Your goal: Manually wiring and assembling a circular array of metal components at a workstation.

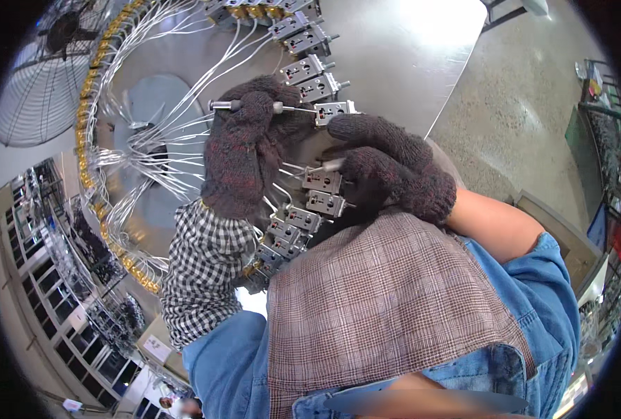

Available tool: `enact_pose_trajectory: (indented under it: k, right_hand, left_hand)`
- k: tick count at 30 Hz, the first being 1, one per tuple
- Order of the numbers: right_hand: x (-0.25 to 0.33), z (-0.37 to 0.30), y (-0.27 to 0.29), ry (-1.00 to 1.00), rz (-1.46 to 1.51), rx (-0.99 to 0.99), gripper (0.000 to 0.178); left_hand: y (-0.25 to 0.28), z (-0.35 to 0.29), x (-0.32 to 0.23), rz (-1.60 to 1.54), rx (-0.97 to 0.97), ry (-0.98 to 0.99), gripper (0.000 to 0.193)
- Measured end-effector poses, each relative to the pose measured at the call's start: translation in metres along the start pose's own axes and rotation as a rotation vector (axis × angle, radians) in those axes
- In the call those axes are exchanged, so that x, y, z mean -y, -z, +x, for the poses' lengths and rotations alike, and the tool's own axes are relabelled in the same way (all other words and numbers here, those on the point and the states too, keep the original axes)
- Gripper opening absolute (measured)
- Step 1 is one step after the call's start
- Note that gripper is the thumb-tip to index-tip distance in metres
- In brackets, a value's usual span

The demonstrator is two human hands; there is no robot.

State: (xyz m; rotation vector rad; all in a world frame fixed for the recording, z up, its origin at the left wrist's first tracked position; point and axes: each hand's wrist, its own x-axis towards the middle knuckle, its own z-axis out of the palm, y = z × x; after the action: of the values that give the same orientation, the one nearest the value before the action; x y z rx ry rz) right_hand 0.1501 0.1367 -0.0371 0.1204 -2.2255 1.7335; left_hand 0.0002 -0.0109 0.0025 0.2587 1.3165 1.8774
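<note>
My left hand, in a dark knitted glove, is closed around a slim screwdriver. The screwdriver's thin shaft points right, its tip at the left edge of a small silver metal block with slots and holes. My right hand, gloved alike, has its forefinger against that block's lower right side. Between its lower fingers is a thin pale rod-like piece; its kind is unclear. Just below it sit more such blocks. White wires run from a central bundle toward the blocks, partly hidden by my left hand.
A large round ring of brass-coloured parts curves along the left, with similar blocks on its right side. A shiny metal tabletop lies beyond. A caged fan stands far left, racks at lower left.
</note>
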Motion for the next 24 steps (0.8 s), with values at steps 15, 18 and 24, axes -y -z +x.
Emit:
enact_pose_trajectory:
  k: [15, 18, 24]
  right_hand:
    - [-0.013, 0.006, -0.001, 0.009, -0.029, 0.065, 0.030]
    - [-0.020, 0.014, 0.000, 0.090, -0.244, 0.032, 0.024]
    - [-0.012, 0.044, 0.009, -0.287, 0.247, -0.047, 0.021]
  left_hand:
    - [0.095, -0.067, -0.053, 0.768, -0.355, -0.558, 0.026]
    - [0.100, -0.062, -0.041, 1.214, -0.435, -0.775, 0.030]
    - [0.072, -0.044, -0.034, 1.215, -0.542, -0.992, 0.038]
